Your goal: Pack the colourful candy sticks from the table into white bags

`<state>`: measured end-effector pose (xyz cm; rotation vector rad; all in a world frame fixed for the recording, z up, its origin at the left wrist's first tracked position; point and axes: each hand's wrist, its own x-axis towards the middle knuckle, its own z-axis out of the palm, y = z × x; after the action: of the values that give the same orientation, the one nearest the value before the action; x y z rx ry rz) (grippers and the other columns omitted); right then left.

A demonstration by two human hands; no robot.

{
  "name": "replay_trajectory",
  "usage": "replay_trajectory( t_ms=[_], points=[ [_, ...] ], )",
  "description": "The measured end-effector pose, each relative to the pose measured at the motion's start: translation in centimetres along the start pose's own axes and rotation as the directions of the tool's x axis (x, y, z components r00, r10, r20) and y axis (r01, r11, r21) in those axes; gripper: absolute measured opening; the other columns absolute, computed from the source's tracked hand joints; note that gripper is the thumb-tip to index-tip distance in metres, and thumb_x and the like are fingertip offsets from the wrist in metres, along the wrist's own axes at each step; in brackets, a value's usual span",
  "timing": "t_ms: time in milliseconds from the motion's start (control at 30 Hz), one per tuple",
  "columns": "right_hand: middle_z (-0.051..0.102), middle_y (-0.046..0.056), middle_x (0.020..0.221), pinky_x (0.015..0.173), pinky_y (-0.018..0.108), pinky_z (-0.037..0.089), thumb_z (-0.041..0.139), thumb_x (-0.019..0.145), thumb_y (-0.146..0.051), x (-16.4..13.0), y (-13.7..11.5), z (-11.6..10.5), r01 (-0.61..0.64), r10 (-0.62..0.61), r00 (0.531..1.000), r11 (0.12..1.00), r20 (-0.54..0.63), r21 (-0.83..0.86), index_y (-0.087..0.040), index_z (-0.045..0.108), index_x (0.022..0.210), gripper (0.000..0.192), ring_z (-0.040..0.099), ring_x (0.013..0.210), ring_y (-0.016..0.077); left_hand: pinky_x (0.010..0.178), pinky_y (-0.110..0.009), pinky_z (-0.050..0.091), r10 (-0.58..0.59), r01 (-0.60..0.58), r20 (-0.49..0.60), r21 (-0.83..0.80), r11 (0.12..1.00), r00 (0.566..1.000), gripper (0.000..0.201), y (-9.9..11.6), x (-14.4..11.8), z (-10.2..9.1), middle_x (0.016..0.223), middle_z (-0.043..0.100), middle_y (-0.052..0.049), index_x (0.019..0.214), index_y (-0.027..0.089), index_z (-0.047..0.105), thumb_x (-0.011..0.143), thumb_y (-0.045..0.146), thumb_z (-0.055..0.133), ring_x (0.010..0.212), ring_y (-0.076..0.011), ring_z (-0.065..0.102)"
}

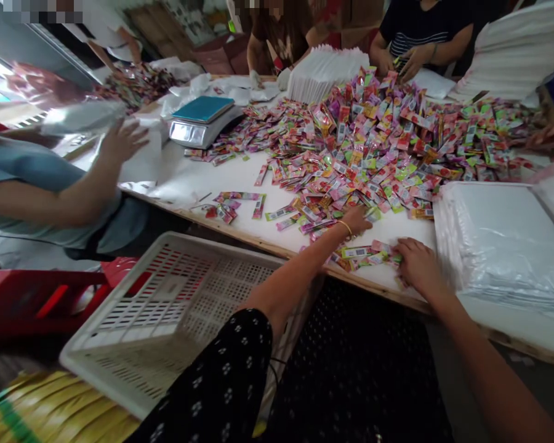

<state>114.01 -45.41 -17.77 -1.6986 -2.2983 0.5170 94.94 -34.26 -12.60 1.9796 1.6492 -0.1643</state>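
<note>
A large heap of small colourful printed sachets (364, 154) is spread over the white table (189, 175). My left hand (357, 220), with a thin bracelet at its wrist, reaches into the heap's near edge, its fingers closed on a green-and-pink sachet (373, 214). Some of those fingertips are hidden among the packets. Close to the table's front edge, my right hand (418, 261) rests with fingers apart, its tips touching the ends of a few loose sachets (362, 252) laid roughly side by side.
Right of my hands lies a stack of clear-wrapped white bags (503, 234). A white plastic crate (166, 357) stands below the table edge at left. A scale (203, 120) with a blue top sits farther back. Co-workers surround the table; one person's hand (122, 141) is at left.
</note>
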Motion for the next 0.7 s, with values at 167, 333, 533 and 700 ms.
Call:
replay_trajectory(
  t_ms=[167, 333, 533, 700],
  points=[
    [0.065, 0.012, 0.120, 0.099, 0.040, 0.042, 0.046, 0.084, -0.018, -1.2, 0.7, -0.8, -0.015, 0.089, 0.979, 0.929, -0.184, 0.369, -0.015, 0.067, 0.101, 0.028, 0.056, 0.115, 0.0252, 0.070, -0.030, 0.052, 0.117, -0.097, 0.156, -0.131, 0.987, 0.981, 0.031, 0.2, -4.4, -0.2, 0.087, 0.069, -0.007, 0.110, 0.014, 0.056, 0.081, 0.027, 0.055, 0.077, -0.0201, 0.066],
    [0.071, 0.009, 0.098, 0.071, 0.031, 0.048, 0.045, 0.088, -0.040, -1.6, 0.1, -1.6, -0.332, 0.485, 0.869, 0.712, -0.092, 0.619, -0.015, 0.058, 0.118, 0.041, 0.065, 0.080, 0.0208, 0.084, -0.038, 0.049, 0.024, -0.048, 0.109, 0.227, 0.973, 0.994, 0.058, 0.7, -7.0, 4.2, 0.109, 0.065, -0.016, 0.116, 0.013, 0.051, 0.072, 0.046, 0.070, 0.103, -0.0323, 0.063],
    [0.071, 0.006, 0.084, 0.067, 0.029, 0.042, 0.047, 0.089, -0.038, 0.0, -0.6, -1.4, -0.463, 0.437, 0.886, 0.825, 0.152, 0.324, -0.018, 0.053, 0.122, 0.039, 0.065, 0.080, 0.0229, 0.080, -0.037, 0.048, -0.131, 0.119, 0.066, 0.168, 0.979, 0.989, 0.075, -0.9, -5.2, 4.2, 0.107, 0.066, -0.018, 0.122, 0.011, 0.046, 0.064, 0.046, 0.077, 0.101, -0.0330, 0.063],
    [0.069, 0.013, 0.102, 0.072, 0.032, 0.044, 0.039, 0.094, -0.039, 3.7, -2.4, -0.5, -0.299, 0.304, 0.938, 0.953, 0.167, -0.056, -0.021, 0.052, 0.126, 0.038, 0.065, 0.093, 0.0275, 0.100, -0.045, 0.037, -0.217, 0.225, 0.067, -0.154, 0.962, 0.974, 0.038, -1.3, -4.0, 3.2, 0.113, 0.063, -0.022, 0.094, 0.009, 0.062, 0.058, 0.015, 0.075, 0.121, -0.0403, 0.049]
  ],
)
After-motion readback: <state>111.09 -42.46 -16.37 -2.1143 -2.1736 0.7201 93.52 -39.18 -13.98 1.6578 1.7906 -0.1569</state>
